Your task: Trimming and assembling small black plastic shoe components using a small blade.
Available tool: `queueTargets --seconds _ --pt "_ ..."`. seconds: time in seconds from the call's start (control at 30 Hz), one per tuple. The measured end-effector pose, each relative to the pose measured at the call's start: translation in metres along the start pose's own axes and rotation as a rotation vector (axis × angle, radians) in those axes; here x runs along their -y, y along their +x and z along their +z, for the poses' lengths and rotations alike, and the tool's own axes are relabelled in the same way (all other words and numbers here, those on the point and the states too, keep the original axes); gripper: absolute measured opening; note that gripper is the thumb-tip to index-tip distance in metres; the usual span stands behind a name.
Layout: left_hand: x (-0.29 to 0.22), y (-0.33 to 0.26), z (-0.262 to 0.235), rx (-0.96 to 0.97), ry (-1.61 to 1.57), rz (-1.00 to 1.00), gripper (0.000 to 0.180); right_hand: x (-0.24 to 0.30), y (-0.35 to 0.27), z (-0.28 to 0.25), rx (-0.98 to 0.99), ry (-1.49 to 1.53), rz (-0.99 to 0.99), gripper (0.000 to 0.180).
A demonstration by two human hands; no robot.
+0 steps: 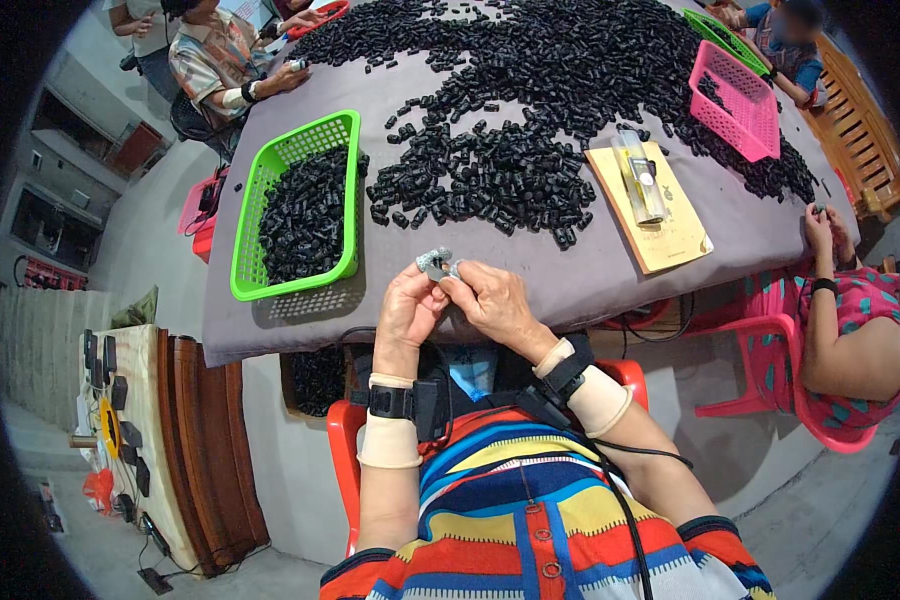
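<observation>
Close together at the table's near edge, both my hands are closed in a pinch around one small black part [439, 266]. My left hand [407, 305] grips it from the left, with a grey-green patterned cover on a fingertip. My right hand [492, 305] meets it from the right, thumb and finger pressed together. Fingers hide most of the part, so its exact kind cannot be made out. Beyond my hands lies a loose heap of small black plastic pieces [480, 180]. A green basket [351, 215] holding similar pieces stands to the left.
A yellow book or pad [675, 240] lies to the right, bearing a clear plastic case [642, 185]. Farther right is a pink basket [755, 115]. The grey-covered table [560, 285] carries a large black pile [570, 60] at its far side. Other people sit around it.
</observation>
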State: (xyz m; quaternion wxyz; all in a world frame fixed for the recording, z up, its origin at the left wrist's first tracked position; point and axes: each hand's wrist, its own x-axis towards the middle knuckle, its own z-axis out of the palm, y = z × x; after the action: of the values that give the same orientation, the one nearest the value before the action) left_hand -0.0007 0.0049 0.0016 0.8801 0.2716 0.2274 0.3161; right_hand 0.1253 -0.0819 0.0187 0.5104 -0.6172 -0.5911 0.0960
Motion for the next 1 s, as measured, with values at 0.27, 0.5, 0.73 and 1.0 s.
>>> queueTargets --seconds 0.27,0.5,0.73,1.0 --pt "0.000 -0.001 0.003 0.020 0.036 0.022 0.023 0.000 0.001 0.003 -0.035 -0.049 0.031 0.022" --pt "0.004 -0.006 0.011 -0.056 0.047 0.078 0.021 -0.001 0.000 -0.001 -0.046 0.086 0.018 0.022" --pt "-0.072 -0.026 0.050 -0.242 0.499 0.456 0.022 -0.009 0.000 -0.004 -0.094 0.319 0.245 0.028" --pt "-0.120 0.006 0.047 -0.495 0.936 0.818 0.028 -0.007 0.002 -0.007 -0.100 0.347 0.273 0.029"
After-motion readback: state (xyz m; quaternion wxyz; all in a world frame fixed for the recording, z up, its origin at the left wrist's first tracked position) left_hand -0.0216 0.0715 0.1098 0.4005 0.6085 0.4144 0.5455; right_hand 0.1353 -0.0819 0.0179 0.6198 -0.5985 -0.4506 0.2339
